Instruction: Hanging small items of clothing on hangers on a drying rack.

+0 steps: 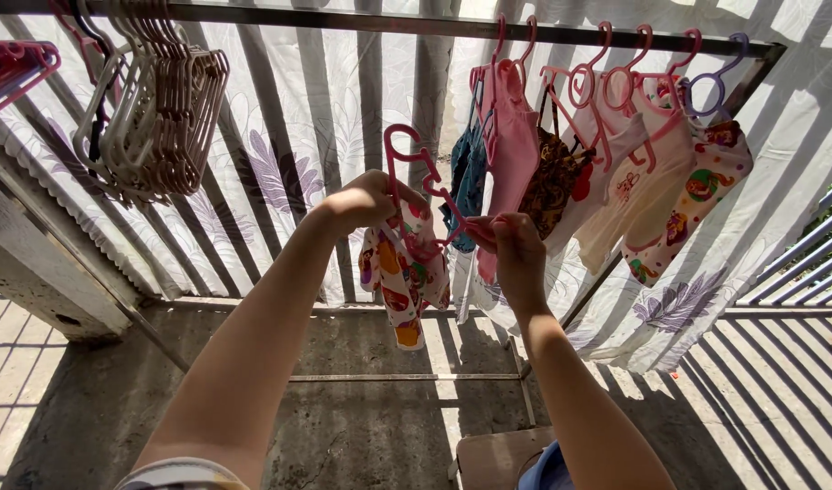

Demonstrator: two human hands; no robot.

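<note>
My left hand (360, 201) grips the top of a small printed garment (404, 272) together with one side of a pink plastic hanger (414, 172). My right hand (509, 243) pinches the hanger's other arm and the cloth's far edge. The garment, white with colourful cartoon patches, droops between both hands below the hanger's hook. The hanger is tilted, with its hook pointing up and left, free of the rail.
A dark metal rail (434, 24) runs across the top. Several small clothes on pink hangers (616, 154) hang at its right end. A bunch of empty beige hangers (157, 109) hangs at the left. A floral sheet (289, 163) covers the bars behind.
</note>
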